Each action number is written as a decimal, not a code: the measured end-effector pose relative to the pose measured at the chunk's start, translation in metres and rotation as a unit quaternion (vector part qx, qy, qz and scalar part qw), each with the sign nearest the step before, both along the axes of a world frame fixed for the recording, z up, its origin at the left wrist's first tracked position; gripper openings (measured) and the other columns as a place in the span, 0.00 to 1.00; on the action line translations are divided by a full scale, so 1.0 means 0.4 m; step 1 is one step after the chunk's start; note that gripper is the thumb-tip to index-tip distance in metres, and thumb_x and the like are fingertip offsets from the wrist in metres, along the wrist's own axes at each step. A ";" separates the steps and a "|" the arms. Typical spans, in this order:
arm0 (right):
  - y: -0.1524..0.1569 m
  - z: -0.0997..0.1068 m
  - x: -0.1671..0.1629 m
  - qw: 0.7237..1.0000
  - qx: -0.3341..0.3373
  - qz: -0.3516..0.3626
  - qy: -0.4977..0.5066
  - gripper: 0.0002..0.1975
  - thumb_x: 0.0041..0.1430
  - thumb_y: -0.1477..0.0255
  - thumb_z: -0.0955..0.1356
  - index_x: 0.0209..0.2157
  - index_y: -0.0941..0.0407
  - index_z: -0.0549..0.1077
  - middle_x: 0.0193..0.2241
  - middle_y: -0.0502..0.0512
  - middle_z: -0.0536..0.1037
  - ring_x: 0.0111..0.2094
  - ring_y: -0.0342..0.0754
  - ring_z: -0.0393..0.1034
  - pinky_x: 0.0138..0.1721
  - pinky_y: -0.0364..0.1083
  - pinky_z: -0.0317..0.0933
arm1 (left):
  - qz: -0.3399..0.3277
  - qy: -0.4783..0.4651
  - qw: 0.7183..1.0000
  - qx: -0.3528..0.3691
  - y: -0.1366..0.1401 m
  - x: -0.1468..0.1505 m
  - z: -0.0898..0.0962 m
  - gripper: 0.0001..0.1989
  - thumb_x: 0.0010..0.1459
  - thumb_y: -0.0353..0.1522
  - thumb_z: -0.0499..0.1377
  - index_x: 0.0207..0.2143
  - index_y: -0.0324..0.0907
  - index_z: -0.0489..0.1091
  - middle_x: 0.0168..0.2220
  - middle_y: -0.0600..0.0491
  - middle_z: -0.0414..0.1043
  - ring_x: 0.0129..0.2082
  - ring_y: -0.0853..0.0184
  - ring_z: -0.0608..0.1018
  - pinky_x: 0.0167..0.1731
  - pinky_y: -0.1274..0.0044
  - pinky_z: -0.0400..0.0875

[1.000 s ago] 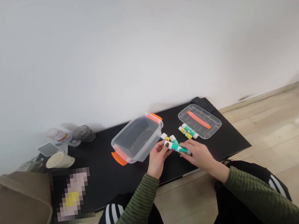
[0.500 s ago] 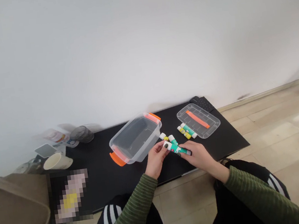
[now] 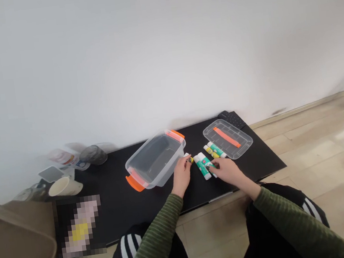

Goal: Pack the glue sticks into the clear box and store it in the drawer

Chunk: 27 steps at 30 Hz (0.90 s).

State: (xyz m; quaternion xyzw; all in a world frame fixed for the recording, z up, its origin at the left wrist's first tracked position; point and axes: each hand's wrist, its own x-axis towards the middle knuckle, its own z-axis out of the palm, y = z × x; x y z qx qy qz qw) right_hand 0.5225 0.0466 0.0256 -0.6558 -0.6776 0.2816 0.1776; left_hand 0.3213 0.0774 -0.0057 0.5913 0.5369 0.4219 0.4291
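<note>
A person in ribbed green sleeves (image 3: 156, 232) works with both hands over a black counter (image 3: 119, 208) set against a pale wall (image 3: 162, 54). The right grip (image 3: 229, 171) pinches a green-and-white glue stick (image 3: 206, 161) between thumb and forefinger; the stick lies on the counter, just left of that hand. Alongside it, between the two grips, rests a second green stick (image 3: 201, 168), parallel to the first. The left grip (image 3: 181, 174) has its fingertips at a small yellow-and-white stick (image 3: 191, 160), largely covered by the fingers; whether they have closed on it cannot be told. Just past the right grip, toward the wall, a yellow stick (image 3: 210, 150) and another green tube (image 3: 217, 150) lie side by side, near a clear lid (image 3: 229, 144) with an orange handle. A dark patterned object (image 3: 231, 119) sits beyond the lid. Just left of the left grip stands a clear plastic box (image 3: 157, 160) with orange clasps, uncovered. Well to that grip's left, a paper cup (image 3: 72, 186) lies tilted on its side near a dark, transparent container (image 3: 94, 155).
</note>
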 end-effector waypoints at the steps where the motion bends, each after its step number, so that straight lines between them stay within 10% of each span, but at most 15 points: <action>1: 0.006 -0.002 -0.001 0.998 0.006 -0.017 -0.054 0.12 0.59 0.63 0.66 0.36 0.55 0.78 0.34 0.56 0.81 0.36 0.50 0.74 0.35 0.44 0.62 | -0.008 0.065 0.997 0.031 0.005 -0.002 -0.007 0.14 0.61 0.30 0.55 0.47 0.44 0.75 0.45 0.47 0.72 0.44 0.61 0.75 0.48 0.68 0.68; 8: 0.021 -0.023 -0.038 0.981 0.003 -0.007 -0.195 0.15 0.63 0.62 0.62 0.40 0.57 0.75 0.42 0.62 0.78 0.44 0.54 0.72 0.37 0.46 0.62 | -0.047 0.294 0.951 0.086 -0.006 0.000 -0.041 0.20 0.58 0.24 0.54 0.52 0.43 0.68 0.44 0.47 0.63 0.43 0.61 0.72 0.48 0.69 0.67; 27: 0.074 -0.038 0.006 0.965 0.107 -0.010 -0.241 0.11 0.66 0.69 0.61 0.42 0.55 0.74 0.43 0.61 0.76 0.49 0.53 0.66 0.32 0.44 0.62 | -0.036 0.272 0.960 0.059 -0.004 -0.010 -0.040 0.12 0.57 0.23 0.52 0.43 0.42 0.66 0.42 0.46 0.67 0.39 0.62 0.73 0.45 0.69 0.67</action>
